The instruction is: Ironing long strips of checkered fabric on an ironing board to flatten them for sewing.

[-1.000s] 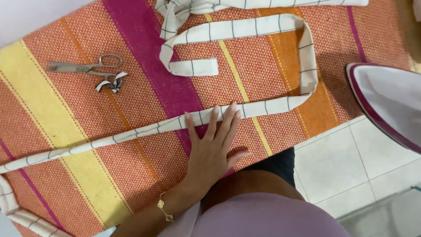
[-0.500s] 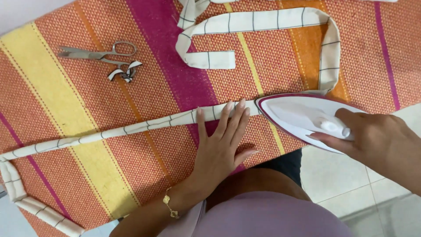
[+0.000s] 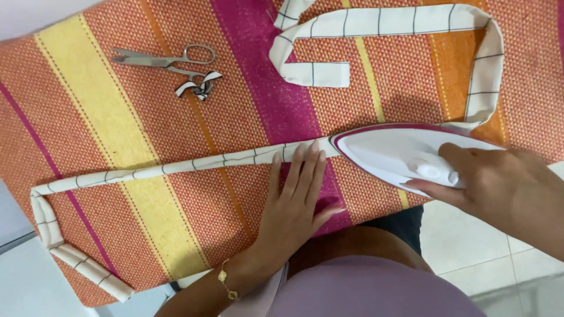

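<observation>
A long white fabric strip with thin dark check lines lies across a striped orange, yellow and magenta cloth. My left hand rests flat on the cloth, fingertips on the strip's edge. My right hand grips the handle of a white iron with a magenta rim. The iron sits on the strip, its tip just right of my left fingertips. The strip runs on under the iron, loops up the right side and folds back along the top.
Metal scissors lie at the upper left, with a small scrap of checked fabric beside them. White floor tiles show below the cloth's edge at lower right. The strip's left end bends down toward the lower left corner.
The iron came in from the right in my right hand and now sits on the strip near my left fingertips. My left hand stayed pressed on the strip.
</observation>
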